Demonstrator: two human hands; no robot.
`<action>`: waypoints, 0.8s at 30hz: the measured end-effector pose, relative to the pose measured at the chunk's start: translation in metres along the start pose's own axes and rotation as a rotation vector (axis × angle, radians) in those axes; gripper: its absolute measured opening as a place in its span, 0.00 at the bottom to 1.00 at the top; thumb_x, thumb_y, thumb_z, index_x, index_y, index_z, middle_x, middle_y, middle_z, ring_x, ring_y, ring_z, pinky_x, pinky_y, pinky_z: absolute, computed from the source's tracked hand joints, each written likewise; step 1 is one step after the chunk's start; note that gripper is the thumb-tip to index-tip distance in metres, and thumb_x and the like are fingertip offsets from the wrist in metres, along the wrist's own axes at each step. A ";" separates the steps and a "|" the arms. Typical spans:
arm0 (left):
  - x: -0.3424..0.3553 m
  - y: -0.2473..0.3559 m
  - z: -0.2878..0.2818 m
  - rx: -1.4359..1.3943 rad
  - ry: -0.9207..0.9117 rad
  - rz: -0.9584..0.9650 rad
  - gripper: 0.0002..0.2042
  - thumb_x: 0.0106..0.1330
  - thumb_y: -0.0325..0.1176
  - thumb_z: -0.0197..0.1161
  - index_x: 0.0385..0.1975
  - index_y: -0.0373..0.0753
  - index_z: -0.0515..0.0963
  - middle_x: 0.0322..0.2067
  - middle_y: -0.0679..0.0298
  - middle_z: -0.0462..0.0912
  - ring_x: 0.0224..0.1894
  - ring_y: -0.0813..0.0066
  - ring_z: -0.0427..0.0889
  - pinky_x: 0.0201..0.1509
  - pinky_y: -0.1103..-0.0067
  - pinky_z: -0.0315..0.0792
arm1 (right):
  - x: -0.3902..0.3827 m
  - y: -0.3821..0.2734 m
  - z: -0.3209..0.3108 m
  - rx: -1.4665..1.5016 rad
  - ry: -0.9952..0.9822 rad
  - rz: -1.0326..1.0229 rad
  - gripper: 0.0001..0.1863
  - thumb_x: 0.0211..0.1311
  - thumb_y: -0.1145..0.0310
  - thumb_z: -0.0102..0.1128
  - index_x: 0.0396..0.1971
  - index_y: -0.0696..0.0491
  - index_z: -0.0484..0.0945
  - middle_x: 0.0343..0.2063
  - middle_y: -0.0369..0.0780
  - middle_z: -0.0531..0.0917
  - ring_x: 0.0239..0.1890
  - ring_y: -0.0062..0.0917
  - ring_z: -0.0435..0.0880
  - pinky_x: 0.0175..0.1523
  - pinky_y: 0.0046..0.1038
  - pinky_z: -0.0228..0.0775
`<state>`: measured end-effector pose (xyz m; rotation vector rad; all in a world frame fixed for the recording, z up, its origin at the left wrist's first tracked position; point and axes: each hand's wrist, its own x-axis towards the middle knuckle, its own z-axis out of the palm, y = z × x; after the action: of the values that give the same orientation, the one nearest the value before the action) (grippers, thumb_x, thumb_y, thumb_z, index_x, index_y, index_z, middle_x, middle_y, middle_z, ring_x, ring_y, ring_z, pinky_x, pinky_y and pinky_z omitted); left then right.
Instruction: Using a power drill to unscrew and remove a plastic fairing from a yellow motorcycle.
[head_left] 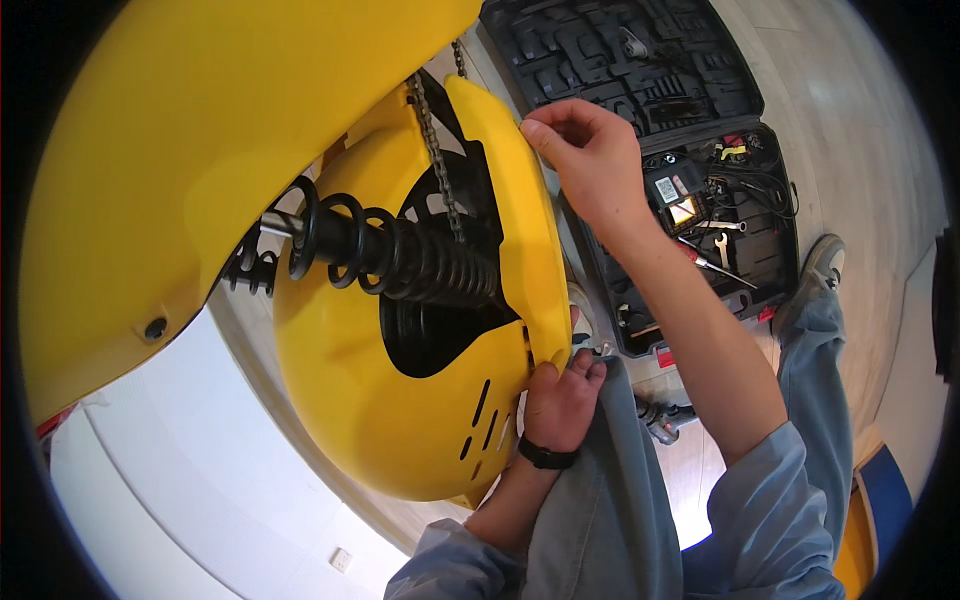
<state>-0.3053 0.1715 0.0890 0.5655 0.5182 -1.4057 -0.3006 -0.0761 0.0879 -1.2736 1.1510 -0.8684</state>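
Clearly my hands are apart on the yellow fender (400,400): left hand (562,400) clamped under its lower edge, right hand (590,155) pinching the top rim. It feels stiff, smooth, slippery plastic, probably light; the edges give the best hold.

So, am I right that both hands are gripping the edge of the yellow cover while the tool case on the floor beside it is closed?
Not quite: the head view shows the tool case lying open, tools visible inside. The rest holds: the left hand and right hand both grip the edge of the yellow cover.
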 end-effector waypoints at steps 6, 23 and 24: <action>0.001 0.001 -0.003 0.010 -0.035 -0.013 0.38 0.56 0.43 0.70 0.68 0.55 0.59 0.70 0.67 0.56 0.46 0.75 0.75 0.58 0.67 0.62 | -0.011 -0.007 0.019 0.112 0.229 0.111 0.11 0.55 0.66 0.66 0.31 0.59 0.84 0.24 0.39 0.86 0.28 0.19 0.84 0.37 0.22 0.75; -0.001 0.002 0.004 0.060 -0.002 -0.005 0.39 0.56 0.42 0.70 0.67 0.54 0.58 0.69 0.64 0.59 0.43 0.74 0.77 0.54 0.67 0.63 | -0.010 -0.020 0.006 -0.068 0.154 0.077 0.12 0.52 0.64 0.64 0.32 0.57 0.85 0.25 0.40 0.86 0.29 0.23 0.85 0.40 0.24 0.75; -0.001 0.002 0.003 0.059 -0.003 -0.007 0.39 0.56 0.42 0.70 0.67 0.54 0.58 0.69 0.64 0.59 0.43 0.74 0.77 0.54 0.67 0.63 | -0.004 -0.019 0.002 -0.052 0.103 0.116 0.12 0.52 0.65 0.64 0.32 0.57 0.85 0.25 0.40 0.86 0.29 0.23 0.85 0.40 0.24 0.75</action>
<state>-0.3038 0.1704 0.0920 0.6096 0.4782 -1.4320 -0.2973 -0.0740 0.1072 -1.2025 1.3237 -0.8307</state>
